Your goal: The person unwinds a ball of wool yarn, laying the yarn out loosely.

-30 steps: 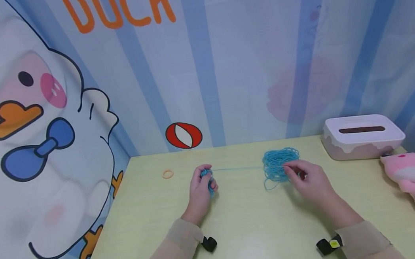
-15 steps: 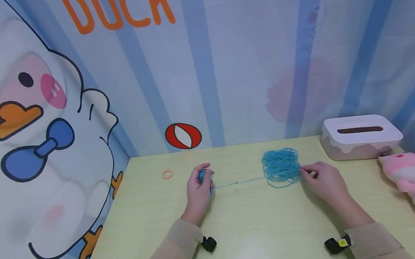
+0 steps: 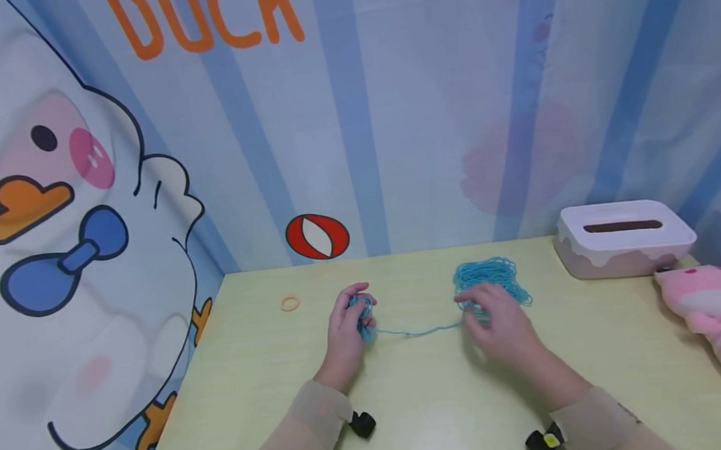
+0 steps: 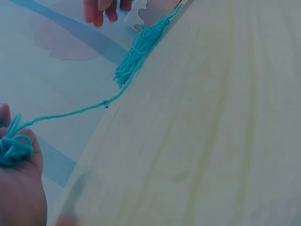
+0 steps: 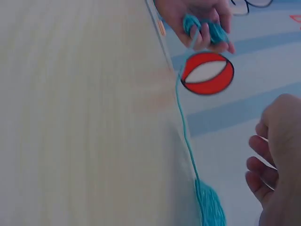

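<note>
My left hand grips a small wound bundle of turquoise yarn, which shows plainly in its palm in the left wrist view. A slack strand runs from that bundle rightward to a flat, loose heap of the same yarn. Over the front of this heap in the head view is my right hand, its fingers loosely bent. The right wrist view shows no yarn between those fingers; there the strand passes beside the hand. A small dark knot sits along the strand.
An orange ring lies on the pale table left of the hands. At the back right stands a pink and white tissue box, with a pink plush toy in front of it. A printed curtain borders the table's back edge.
My right hand pinched a taut strand, drew back right to the heap's edge, and is now farther left over the heap with loosened fingers. The strand sags lower, while my left hand stays nearly in place.
</note>
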Motion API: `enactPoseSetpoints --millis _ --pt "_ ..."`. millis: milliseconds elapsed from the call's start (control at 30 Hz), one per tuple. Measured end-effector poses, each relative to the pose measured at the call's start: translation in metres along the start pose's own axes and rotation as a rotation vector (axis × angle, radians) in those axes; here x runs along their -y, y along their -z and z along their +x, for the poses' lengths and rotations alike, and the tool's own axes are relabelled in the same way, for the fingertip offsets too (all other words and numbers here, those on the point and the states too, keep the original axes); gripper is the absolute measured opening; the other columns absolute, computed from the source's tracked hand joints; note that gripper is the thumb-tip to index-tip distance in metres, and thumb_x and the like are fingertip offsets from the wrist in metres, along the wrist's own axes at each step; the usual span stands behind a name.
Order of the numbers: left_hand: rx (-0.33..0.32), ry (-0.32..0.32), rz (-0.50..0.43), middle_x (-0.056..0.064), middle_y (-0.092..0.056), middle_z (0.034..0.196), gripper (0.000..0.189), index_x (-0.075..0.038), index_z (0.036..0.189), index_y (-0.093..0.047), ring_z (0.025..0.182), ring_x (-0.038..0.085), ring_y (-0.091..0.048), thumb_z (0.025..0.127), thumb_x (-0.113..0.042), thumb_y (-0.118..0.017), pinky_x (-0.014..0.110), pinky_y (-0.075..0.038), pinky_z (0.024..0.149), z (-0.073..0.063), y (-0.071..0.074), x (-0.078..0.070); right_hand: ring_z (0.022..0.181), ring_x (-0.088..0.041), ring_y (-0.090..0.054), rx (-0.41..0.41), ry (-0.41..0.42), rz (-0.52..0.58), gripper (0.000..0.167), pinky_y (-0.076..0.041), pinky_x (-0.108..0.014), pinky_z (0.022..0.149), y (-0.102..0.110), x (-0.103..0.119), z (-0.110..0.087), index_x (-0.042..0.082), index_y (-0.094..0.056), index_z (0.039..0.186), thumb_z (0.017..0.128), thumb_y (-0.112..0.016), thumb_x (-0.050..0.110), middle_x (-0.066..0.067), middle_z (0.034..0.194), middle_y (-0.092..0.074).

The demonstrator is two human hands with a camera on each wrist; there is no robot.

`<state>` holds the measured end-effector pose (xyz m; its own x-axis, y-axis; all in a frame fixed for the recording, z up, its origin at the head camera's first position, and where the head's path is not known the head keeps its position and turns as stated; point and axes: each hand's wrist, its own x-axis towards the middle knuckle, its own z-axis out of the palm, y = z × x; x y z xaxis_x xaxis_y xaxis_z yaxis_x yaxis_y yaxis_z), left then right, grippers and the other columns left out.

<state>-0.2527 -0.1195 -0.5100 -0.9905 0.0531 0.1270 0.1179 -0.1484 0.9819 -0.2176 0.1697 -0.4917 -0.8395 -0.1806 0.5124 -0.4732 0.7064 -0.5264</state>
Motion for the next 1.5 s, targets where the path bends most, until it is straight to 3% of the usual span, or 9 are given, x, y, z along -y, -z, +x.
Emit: enactPoseSetpoints --millis 133,267,333,567,800,1033,1200,1367,1500 --pt "0.028 0.008 0.001 0.013 -0.064 0.128 0.047 -0.011 0.150 -0.055 0.107 0.031 -0.059 0.105 -0.001 -0.043 0.022 -0.055 0.087 -0.001 0.001 -0.001 0.136 -0.037 -0.068 0.239 0.029 0.029 0.035 -0.056 -0.059 0.114 -0.028 0.031 0.004 0.008 -0.072 0.139 0.106 -0.070 0.019 -0.010 0.140 -0.075" --pt "0.067 -0.003 0.038 0.020 -0.063 0.141 0.057 -0.010 0.155 -0.052 0.131 0.034 -0.058 0.100 0.004 -0.049 0.019 -0.053 0.102 -0.001 0.002 -0.001 0.132 -0.034 -0.072 0.347 0.023 0.051 0.043 -0.058 -0.054 0.113 -0.053 0.052 0.011 0.005 -0.070 0.144 0.107 -0.072 0.026 -0.010 0.138 -0.078" --pt "0.081 0.005 0.049 0.018 -0.065 0.144 0.055 -0.012 0.155 -0.053 0.131 0.032 -0.059 0.102 0.002 -0.048 0.019 -0.052 0.102 -0.001 0.002 -0.001 0.122 -0.031 -0.076 0.346 0.029 0.033 0.039 -0.061 -0.052 0.107 -0.063 0.058 0.014 0.005 -0.073 0.139 0.106 -0.073 0.027 -0.009 0.130 -0.081" --pt "0.095 0.039 0.015 0.010 -0.071 0.145 0.048 -0.018 0.153 -0.059 0.095 0.021 -0.056 0.110 -0.002 -0.041 0.019 -0.052 0.084 0.001 0.001 -0.003 0.097 -0.021 -0.077 0.288 0.046 -0.049 0.014 -0.064 -0.043 0.088 -0.074 0.066 0.015 0.013 -0.084 0.114 0.106 -0.074 0.019 -0.002 0.106 -0.084" --pt "0.112 0.038 0.006 0.010 -0.070 0.146 0.044 -0.017 0.155 -0.057 0.103 0.026 -0.057 0.115 -0.008 -0.043 0.018 -0.054 0.090 0.000 0.002 -0.004 0.111 -0.027 -0.076 0.280 -0.043 0.043 0.039 -0.064 -0.048 0.098 -0.074 0.070 0.016 0.007 -0.073 0.139 0.105 -0.077 0.027 -0.007 0.127 -0.080" --pt "0.113 0.016 -0.060 0.019 -0.068 0.143 0.042 -0.010 0.157 -0.052 0.105 0.026 -0.058 0.117 -0.006 -0.043 0.019 -0.056 0.093 0.001 -0.001 -0.003 0.096 -0.018 -0.079 0.258 -0.078 0.063 0.012 -0.066 -0.040 0.087 -0.076 0.069 0.019 0.012 -0.084 0.111 0.105 -0.076 0.017 -0.001 0.106 -0.084" --pt "0.077 0.003 -0.010 0.022 -0.067 0.142 0.035 -0.011 0.153 -0.051 0.111 0.033 -0.066 0.119 -0.010 -0.042 0.022 -0.062 0.095 0.003 0.001 0.001 0.093 -0.013 -0.073 0.224 -0.147 0.090 0.014 -0.064 -0.040 0.087 -0.061 0.063 0.020 0.012 -0.083 0.115 0.106 -0.074 0.020 0.004 0.102 -0.082" --pt "0.027 0.012 0.016 0.009 -0.071 0.114 0.028 -0.016 0.146 -0.054 0.080 0.019 -0.060 0.120 -0.016 -0.045 0.022 -0.057 0.074 0.004 0.002 0.005 0.094 -0.013 -0.071 0.188 -0.163 0.108 0.017 -0.063 -0.042 0.091 -0.041 0.050 0.019 0.011 -0.081 0.120 0.108 -0.072 0.020 0.003 0.102 -0.080" --pt "0.002 0.011 -0.008 0.002 -0.050 0.088 0.024 -0.015 0.141 -0.055 0.070 0.016 -0.042 0.120 -0.015 -0.044 0.026 -0.044 0.067 0.003 0.003 0.005 0.096 -0.015 -0.072 0.135 -0.149 0.111 0.016 -0.063 -0.044 0.091 -0.024 0.036 0.016 0.009 -0.079 0.120 0.109 -0.071 0.017 -0.001 0.103 -0.081"
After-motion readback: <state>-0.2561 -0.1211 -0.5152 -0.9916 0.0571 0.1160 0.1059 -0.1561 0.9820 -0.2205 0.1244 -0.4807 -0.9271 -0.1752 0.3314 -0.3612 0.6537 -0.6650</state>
